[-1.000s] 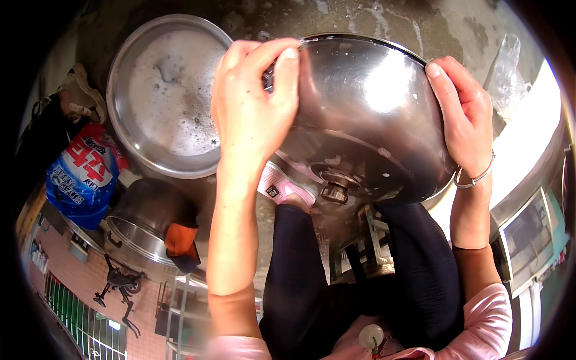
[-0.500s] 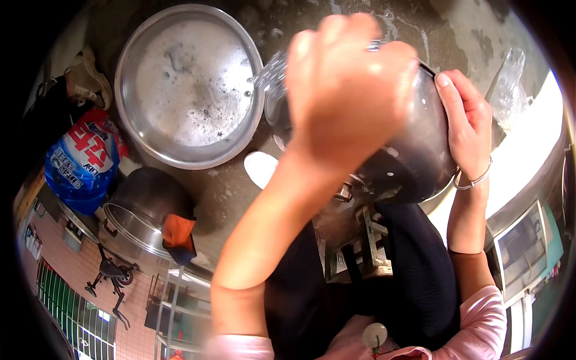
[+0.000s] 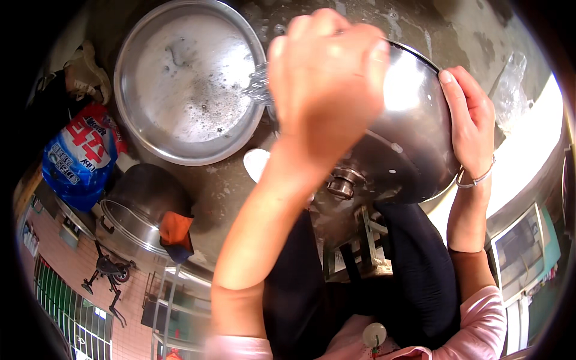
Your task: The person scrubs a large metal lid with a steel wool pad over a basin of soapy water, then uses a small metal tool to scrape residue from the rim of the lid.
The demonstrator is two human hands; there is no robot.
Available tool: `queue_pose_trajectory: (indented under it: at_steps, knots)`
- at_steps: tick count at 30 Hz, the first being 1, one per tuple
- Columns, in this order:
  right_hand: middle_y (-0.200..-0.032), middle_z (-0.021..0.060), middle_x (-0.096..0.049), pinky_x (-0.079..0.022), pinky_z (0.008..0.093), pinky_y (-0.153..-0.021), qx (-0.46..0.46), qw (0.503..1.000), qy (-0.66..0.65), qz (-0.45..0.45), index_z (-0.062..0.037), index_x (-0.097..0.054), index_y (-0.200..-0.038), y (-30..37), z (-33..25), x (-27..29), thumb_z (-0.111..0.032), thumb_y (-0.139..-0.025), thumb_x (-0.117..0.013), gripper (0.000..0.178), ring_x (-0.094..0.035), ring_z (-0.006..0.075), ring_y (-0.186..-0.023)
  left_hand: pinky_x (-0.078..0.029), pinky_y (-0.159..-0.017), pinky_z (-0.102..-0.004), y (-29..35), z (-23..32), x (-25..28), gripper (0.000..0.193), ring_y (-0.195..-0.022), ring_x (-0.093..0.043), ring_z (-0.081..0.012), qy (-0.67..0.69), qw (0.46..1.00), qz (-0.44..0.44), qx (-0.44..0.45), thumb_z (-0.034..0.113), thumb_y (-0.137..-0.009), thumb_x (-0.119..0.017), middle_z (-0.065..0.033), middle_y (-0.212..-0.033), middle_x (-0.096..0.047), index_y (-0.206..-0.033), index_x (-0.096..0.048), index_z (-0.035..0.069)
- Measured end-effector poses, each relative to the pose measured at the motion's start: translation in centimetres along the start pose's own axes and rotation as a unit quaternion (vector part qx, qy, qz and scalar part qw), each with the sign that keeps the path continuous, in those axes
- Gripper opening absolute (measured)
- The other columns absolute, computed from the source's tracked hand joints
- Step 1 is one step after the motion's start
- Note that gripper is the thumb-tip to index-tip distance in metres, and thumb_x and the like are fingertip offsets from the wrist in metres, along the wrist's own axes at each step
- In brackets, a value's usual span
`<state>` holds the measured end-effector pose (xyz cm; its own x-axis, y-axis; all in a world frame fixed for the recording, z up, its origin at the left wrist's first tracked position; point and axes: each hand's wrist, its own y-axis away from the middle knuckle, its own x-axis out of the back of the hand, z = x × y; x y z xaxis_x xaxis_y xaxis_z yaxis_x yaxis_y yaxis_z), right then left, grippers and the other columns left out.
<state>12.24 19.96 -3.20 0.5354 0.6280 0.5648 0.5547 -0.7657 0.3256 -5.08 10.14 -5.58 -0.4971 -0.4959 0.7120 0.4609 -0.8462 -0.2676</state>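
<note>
Steel lid (image 3: 414, 135) | between hands (image 3: 327, 75) (image 3: 472, 117) | right grips it | left, blurred, perhaps touching

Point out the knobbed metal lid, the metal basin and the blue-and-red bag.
Metal lid (image 3: 417, 129), head view: on its domed outer side.
Metal basin (image 3: 195, 153), head view: on its inside wall.
Blue-and-red bag (image 3: 81, 157), head view: on the middle of its printed face.

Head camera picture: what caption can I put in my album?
A right hand grips a shiny metal lid while the blurred left hand holds a silvery scourer, near a basin of foamy water.
</note>
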Motion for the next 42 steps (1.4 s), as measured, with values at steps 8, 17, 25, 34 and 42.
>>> queue_pose_trajectory:
  at_steps: [8,17,25,34,42]
  knots:
    - [-0.078,-0.0051,-0.053,-0.037,0.0181,-0.065,-0.014,0.996,-0.087,0.003,0.0003,-0.061,-0.092,0.7,0.9,0.2,-0.014,-0.097,-0.052,0.018,-0.044,0.0028,-0.072,-0.04,-0.062,-0.0368,1.2,3.3,0.3,0.011,-0.073,-0.054,-0.0248,0.091,0.995,0.0,0.033,0.012,-0.061,-0.064,-0.008,-0.068,-0.052,-0.071,-0.064,0.007]
    - [-0.08,-0.0059,-0.052,-0.034,0.0164,-0.066,-0.033,0.998,-0.058,-0.004,-0.001,-0.062,-0.092,0.6,0.5,0.4,-0.016,-0.097,-0.054,0.018,-0.043,0.0024,-0.074,-0.042,-0.058,-0.0201,3.6,-4.4,5.7,0.009,-0.062,-0.051,-0.0025,0.284,0.907,-0.048,0.307,0.007,-0.082,-0.064,0.0035,-0.075,-0.06,-0.091,-0.064,0.006]
    - [-0.075,-0.0049,-0.051,-0.036,0.0178,-0.063,-0.015,0.998,-0.055,0.023,0.0002,-0.062,-0.091,0.7,0.1,-0.4,-0.016,-0.097,-0.054,0.019,-0.044,0.0027,-0.07,-0.047,-0.076,-0.0279,0.1,-4.0,4.7,0.008,-0.081,-0.061,-0.0159,0.314,0.897,-0.124,0.286,0.006,-0.083,-0.063,-0.0053,-0.082,-0.064,-0.089,-0.064,0.001]
    - [-0.083,-0.0039,-0.055,-0.036,0.0166,-0.067,-0.016,0.999,-0.043,0.004,0.0002,-0.063,-0.095,0.6,0.5,0.4,-0.015,-0.097,-0.055,0.018,-0.046,0.0034,-0.075,-0.046,-0.076,-0.0252,-0.4,-4.8,2.7,0.008,-0.083,-0.059,-0.0108,0.347,0.892,-0.153,0.248,0.005,-0.083,-0.063,-0.0038,-0.084,-0.064,-0.09,-0.062,0.001]
    - [-0.075,-0.0036,-0.05,-0.036,0.0185,-0.063,-0.003,0.999,-0.045,0.015,0.0008,-0.06,-0.089,0.4,0.3,-0.2,-0.015,-0.097,-0.055,0.019,-0.043,0.0042,-0.07,-0.046,-0.077,-0.0257,-0.2,-6.2,0.5,0.011,-0.082,-0.059,-0.0132,0.289,0.942,-0.104,0.137,0.004,-0.08,-0.062,-0.0052,-0.083,-0.062,-0.091,-0.06,0.001]
